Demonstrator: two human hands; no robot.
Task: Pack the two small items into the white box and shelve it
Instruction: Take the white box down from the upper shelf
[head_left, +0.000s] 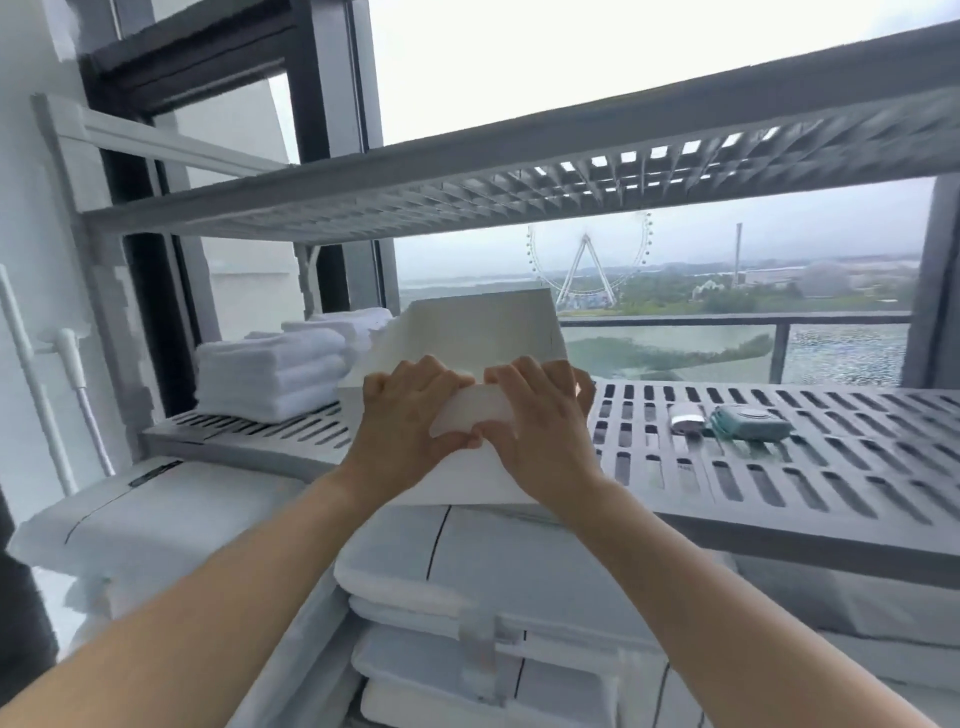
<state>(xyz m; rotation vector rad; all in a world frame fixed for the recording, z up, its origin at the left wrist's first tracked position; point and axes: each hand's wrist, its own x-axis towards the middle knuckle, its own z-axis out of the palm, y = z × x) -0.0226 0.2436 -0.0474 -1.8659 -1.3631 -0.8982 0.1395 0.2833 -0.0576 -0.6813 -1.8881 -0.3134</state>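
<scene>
I have both hands on the white box (483, 332). My left hand (402, 421) is curled over its near wall, fingers hooked at the rim and thumb pressed to the front face. My right hand (540, 426) grips the same wall just beside it, fingers closed over the rim. Between the two hands I see a pale curved cut-out or flap in the wall; I cannot tell which.

The box sits on the slotted grey shelf (779, 467) with its near end hanging past the front edge and tipped slightly towards me. Its interior is hidden from here.

To the left, just beside the box, stand two stacks of folded white towels (270, 374). To the right the shelf is open as far as two small items lying well apart from the box: a white one (684, 418) and, touching it or just beside it, a teal one (748, 423).

One more slotted shelf (467, 192) runs overhead, with free height above the box. Below the front edge I see stacked white bins or bedding (467, 597). Behind the rack is a window (727, 291) onto water, a railing and a Ferris wheel.
</scene>
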